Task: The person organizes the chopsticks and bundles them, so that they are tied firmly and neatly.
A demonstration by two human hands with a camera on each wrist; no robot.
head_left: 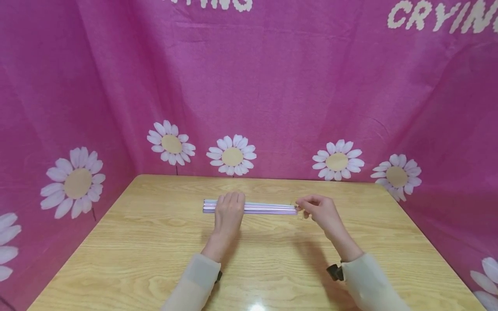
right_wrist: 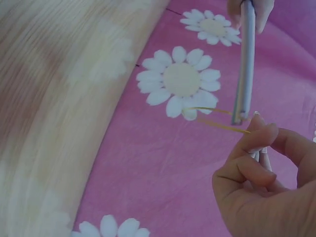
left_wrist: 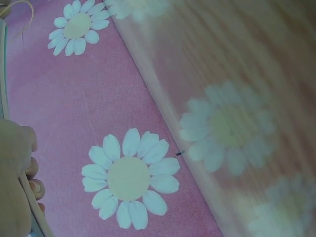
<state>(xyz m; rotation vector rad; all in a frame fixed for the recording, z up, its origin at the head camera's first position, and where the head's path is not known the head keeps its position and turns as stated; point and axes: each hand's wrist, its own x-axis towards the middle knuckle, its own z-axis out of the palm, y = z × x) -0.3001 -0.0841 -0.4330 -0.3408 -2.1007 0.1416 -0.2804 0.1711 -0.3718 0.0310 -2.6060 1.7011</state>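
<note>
A bundle of long, thin pastel sticks (head_left: 268,209) in white, lilac and pale blue lies crosswise in front of me, above the table. My left hand (head_left: 229,211) grips it left of its middle, fingers wrapped over the far side; the left wrist view shows those curled fingers (left_wrist: 32,168). At the bundle's right end, my right hand (head_left: 320,211) pinches a thin yellow band (right_wrist: 222,127) between thumb and forefinger. Two strands of the band stick out sideways in a loop by the stick ends (right_wrist: 239,118). The fingertips are right beside those ends.
The wooden table (head_left: 155,242) spreads under both hands. A pink cloth (head_left: 272,86) with white daisies and lettering hangs behind it and along both sides. Dark straps with a small device (head_left: 334,272) show at the right sleeve cuff.
</note>
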